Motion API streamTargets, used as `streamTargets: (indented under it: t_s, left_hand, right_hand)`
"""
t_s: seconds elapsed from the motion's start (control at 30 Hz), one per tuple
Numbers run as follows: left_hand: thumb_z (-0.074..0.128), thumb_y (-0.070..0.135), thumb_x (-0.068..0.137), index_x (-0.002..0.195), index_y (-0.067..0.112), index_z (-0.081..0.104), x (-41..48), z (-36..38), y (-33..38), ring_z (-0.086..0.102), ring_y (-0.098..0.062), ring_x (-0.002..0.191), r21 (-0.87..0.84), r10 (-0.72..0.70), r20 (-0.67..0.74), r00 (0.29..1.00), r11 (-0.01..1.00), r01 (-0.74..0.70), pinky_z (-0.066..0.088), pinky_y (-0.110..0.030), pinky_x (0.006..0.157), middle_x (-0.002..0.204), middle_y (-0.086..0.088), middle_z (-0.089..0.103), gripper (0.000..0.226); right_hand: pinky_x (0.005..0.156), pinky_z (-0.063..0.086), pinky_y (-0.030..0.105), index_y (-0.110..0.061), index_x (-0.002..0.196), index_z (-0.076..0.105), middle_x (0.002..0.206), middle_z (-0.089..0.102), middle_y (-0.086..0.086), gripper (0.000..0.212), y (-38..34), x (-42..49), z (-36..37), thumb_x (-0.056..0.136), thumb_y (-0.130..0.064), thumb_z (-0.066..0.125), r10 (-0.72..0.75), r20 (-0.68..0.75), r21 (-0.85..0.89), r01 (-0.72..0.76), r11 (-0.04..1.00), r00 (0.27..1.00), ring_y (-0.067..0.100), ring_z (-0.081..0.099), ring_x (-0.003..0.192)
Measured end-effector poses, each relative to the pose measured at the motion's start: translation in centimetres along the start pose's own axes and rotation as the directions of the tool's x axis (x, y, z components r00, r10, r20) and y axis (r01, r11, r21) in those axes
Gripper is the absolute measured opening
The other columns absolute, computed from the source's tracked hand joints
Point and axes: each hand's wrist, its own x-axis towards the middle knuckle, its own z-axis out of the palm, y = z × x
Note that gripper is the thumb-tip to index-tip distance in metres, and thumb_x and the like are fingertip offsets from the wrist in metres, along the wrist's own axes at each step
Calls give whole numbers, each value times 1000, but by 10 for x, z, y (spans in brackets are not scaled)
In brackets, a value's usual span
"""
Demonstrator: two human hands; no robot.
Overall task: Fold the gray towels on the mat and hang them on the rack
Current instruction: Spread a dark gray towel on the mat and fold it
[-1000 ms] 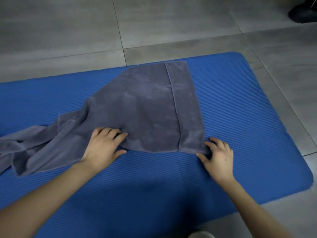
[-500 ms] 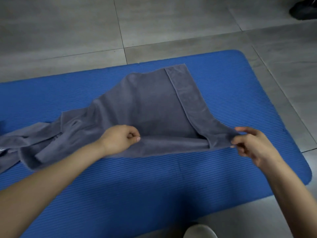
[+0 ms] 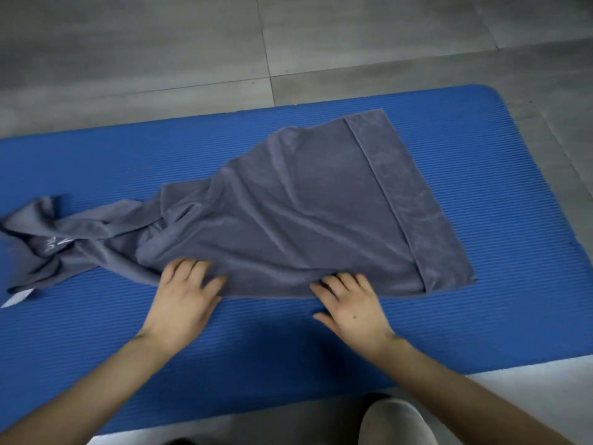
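Floor point(image 3: 192, 43): gray tiles; it shows beyond the far edge, at the right and along the near edge of the mat.
Mat point(image 3: 481, 316): blue, ribbed, flat on the floor; one rounded corner at far right.
Towel point(image 3: 305, 220): gray, lying on the mat. The right part is spread flat, with a hem band along its right edge. The left part is bunched and twisted, trailing to the left edge of the view.
Left hand point(image 3: 184, 297): palm down, fingers straight and slightly spread. The fingertips rest on the towel's near edge, close to where the bunched part starts. It grips nothing.
Right hand point(image 3: 353, 306): palm down on the mat, fingers gently bent, tips touching the towel's near edge left of the hem band. The thumb points left, clear of the cloth. It grips nothing.
Tag point(image 3: 16, 298): white, at the towel's near-left end, lying on the mat.
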Motion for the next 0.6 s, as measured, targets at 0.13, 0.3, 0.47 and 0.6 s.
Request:
streamTargets:
  t_s: [0.13,0.3,0.47,0.6]
  left_hand:
    - [42,32,79,94,11,70,-37,-6,-29,52,-36,89,-13,-174,4,985,985,174,37,-45,82,97,-16,60,39]
    - [41,36,80,97,10,70,-72,-8,-56,54,-38,86,-41,-376,-13,927,926,375,42,-47,75,100,-16,60,42]
    - [42,39,81,100,9,69,-86,-2,-85,57,-39,87,-117,-553,-22,833,829,547,48,-48,71,99,-16,61,44]
    - [69,20,79,95,4,66,-84,-2,-126,55,-42,82,-179,-680,-185,709,733,656,48,-49,71,95,-20,59,23]
  right_hand:
    - [69,30,33,-20,75,68,69,57,0,11,-9,23,6,64,-20,69,-69,65,-47,72,996,996,22,58,60]
    - [78,38,26,-23,83,69,84,68,0,14,-18,29,-39,72,-15,67,-69,475,-51,106,993,877,18,66,81]
    - [76,38,28,-29,100,64,107,66,-3,21,-44,99,-67,93,-27,44,-60,336,91,32,995,940,21,59,99]
    - [83,48,33,-21,107,68,107,67,0,23,-73,186,-66,93,-32,52,-37,13,317,31,948,999,23,61,99]
